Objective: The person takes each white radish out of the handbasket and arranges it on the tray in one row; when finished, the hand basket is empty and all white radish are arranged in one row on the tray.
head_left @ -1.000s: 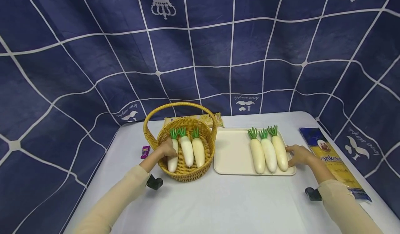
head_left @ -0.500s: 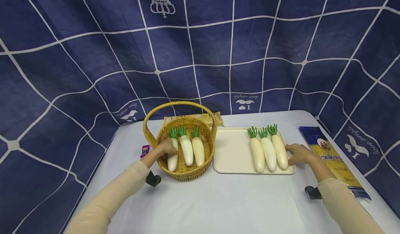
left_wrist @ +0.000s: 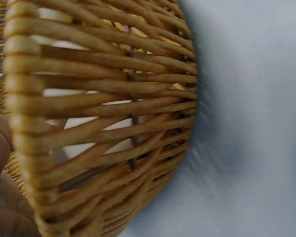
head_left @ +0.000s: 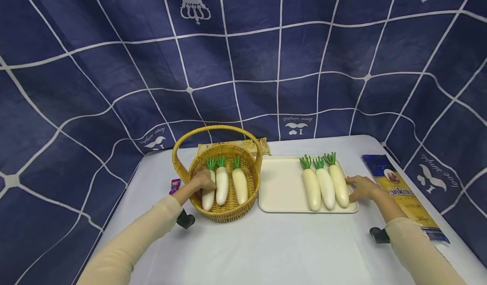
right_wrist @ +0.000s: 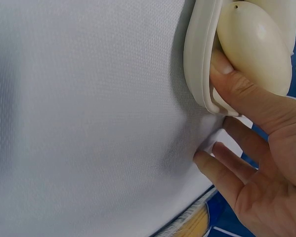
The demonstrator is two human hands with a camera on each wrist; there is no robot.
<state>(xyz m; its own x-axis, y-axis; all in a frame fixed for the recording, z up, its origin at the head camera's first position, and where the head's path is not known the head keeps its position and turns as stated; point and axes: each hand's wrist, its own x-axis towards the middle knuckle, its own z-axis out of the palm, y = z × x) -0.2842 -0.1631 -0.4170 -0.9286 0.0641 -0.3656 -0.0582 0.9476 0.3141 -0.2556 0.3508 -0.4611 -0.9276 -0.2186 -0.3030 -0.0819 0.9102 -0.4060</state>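
Three white radishes with green tops lie in a wicker basket (head_left: 228,214). My left hand (head_left: 203,180) reaches over its left side and grips the leftmost radish (head_left: 208,201); the basket wall hides most fingers in the left wrist view. Beside it are the middle radish (head_left: 222,185) and the right radish (head_left: 240,185). Three more radishes (head_left: 326,187) lie side by side at the right of a cream tray (head_left: 280,187). My right hand (right_wrist: 256,138) holds the tray's right end, thumb inside the rim beside the outermost radish (right_wrist: 256,44) and other fingers outside.
A tall handle (head_left: 217,127) arches over the basket. Behind it lies a yellow packet (head_left: 262,146). A small purple packet (head_left: 175,186) sits at the left, and a blue and yellow bag (head_left: 399,196) at the right. Blue checked cloth (head_left: 258,56) encloses the table.
The middle radish has shifted, its lower end swinging left against the radish under my left hand. My right hand stays at the tray's edge. The head view has shifted slightly.
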